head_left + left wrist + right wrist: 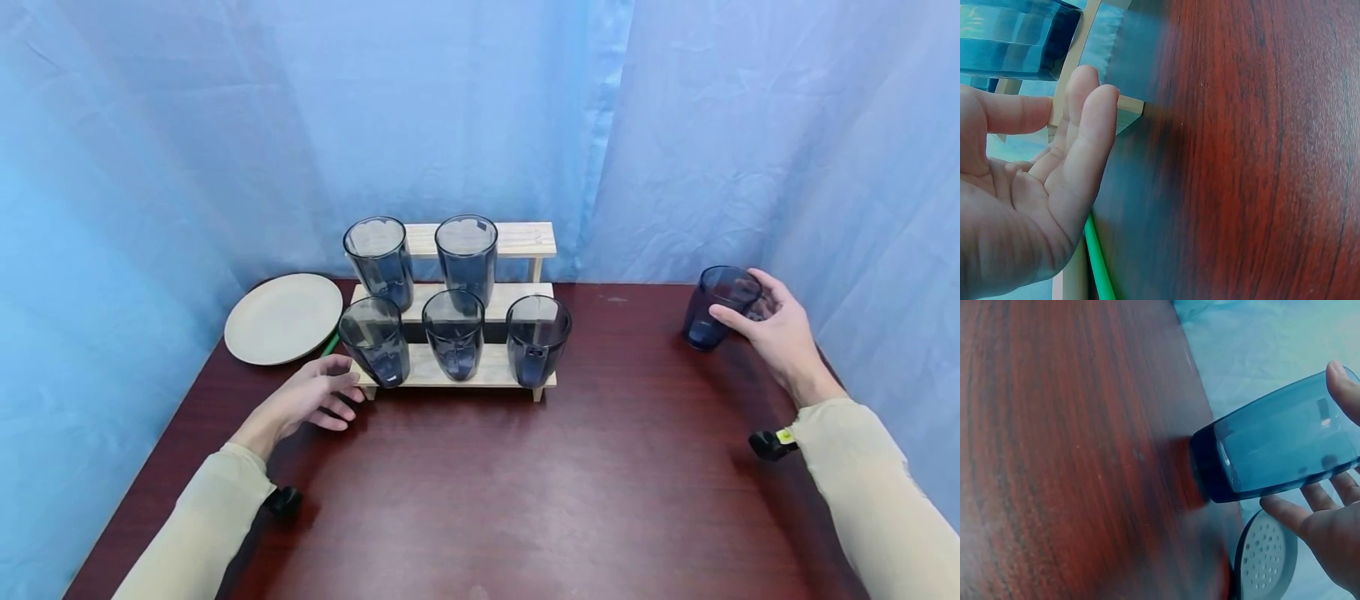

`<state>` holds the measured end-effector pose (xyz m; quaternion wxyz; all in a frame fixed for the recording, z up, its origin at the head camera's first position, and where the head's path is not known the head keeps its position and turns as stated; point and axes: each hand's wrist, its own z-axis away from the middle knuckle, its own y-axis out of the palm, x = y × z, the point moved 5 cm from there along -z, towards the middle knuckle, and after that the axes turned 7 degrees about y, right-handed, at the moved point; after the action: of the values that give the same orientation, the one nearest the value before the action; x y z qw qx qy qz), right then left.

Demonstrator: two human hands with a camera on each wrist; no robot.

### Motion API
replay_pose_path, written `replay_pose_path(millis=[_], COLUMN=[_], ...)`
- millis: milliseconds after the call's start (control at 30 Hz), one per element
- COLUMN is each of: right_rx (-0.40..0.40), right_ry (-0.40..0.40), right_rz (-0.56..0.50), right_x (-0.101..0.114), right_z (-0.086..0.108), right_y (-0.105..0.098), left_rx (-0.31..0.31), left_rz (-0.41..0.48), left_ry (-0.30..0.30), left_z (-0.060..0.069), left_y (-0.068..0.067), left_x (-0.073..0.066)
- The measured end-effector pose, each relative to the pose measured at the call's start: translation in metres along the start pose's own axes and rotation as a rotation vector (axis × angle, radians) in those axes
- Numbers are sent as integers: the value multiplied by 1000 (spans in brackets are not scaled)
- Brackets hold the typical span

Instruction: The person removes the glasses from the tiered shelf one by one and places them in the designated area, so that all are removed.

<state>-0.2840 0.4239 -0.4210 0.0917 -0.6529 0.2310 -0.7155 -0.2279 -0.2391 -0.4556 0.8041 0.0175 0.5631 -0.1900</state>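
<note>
My right hand (787,333) grips a dark blue-tinted drinking glass (708,321) near its rim, thumb on one side and fingers on the other. The glass's base is at the tabletop; whether it touches I cannot tell. My left hand (311,396) is at the left end of a tiered wooden rack (491,367), fingers loosely bent and thumb tip at the shelf's edge. Three similar glasses, including the left one (375,342), stand on the lowest tier. Two more, one of them the back-left glass (381,267), stand on the middle tier.
A cream plate (285,318) lies at the table's back left, with a green strip (1099,262) beside it. Blue curtains (465,108) surround the dark red wooden table (495,492). A perforated pale object (1266,556) shows beyond the table edge.
</note>
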Motion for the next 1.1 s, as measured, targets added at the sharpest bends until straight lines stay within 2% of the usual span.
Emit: replay_pose_path(millis=[200,367,633,767,933,1100], right_rx=[-2,-10,-25,-34,-31,-14], right_ry=[-21,-38,-98,-109,-109,-84], right_rz=[-11,21,57,54,54,66], right_x=[-6,-10,-15,-10,7,0], right_z=[1,0,-4,-3,11,6], right_y=[-3,-8,-5,-3,0,-3], left_rx=[4,2,-1,-3,3,6], left_rz=[-4,-11,-1,3,6,13], left_ry=[0,2,8,16,19,15], left_z=[-2,-3,2,3,3,1], left_y=[1,2,0,-1,-1,1], left_x=[-1,-2,-2,-2,-2,-1])
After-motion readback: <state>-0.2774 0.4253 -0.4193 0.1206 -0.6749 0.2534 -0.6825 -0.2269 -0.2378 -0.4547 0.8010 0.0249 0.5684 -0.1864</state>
